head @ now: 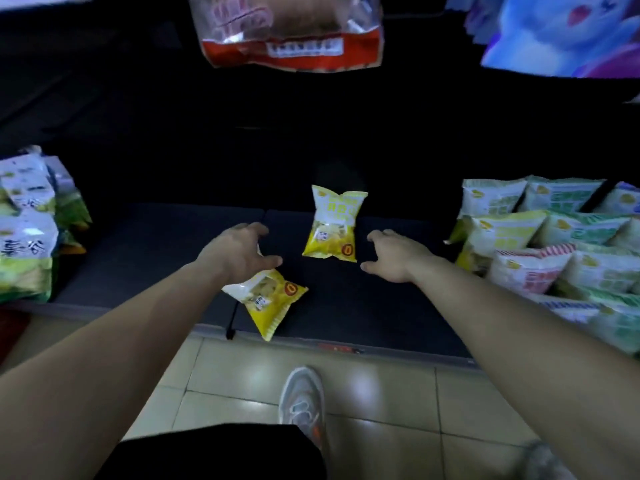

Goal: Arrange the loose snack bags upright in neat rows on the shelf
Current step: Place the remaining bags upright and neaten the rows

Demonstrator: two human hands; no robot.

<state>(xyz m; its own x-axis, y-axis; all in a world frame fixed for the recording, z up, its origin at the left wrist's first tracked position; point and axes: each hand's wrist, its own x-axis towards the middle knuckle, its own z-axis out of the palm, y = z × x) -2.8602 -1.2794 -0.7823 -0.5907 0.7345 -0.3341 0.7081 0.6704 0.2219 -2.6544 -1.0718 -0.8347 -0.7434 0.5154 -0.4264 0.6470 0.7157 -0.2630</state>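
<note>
On the shelf (156, 258) sit two yellow bags (333, 225) (268, 301); left hand (239, 252) and right hand (394, 256) spread their fingers (379, 235).

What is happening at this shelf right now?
A person reaches both hands to a dark shelf. One upright yellow bag stands mid-shelf between the hands, and neither touches it. A second yellow bag lies tilted near the front edge, its top under the open left hand; contact is unclear. The open right hand hovers beside the upright one. Rows of bags already fill the shelf's right side.
</note>
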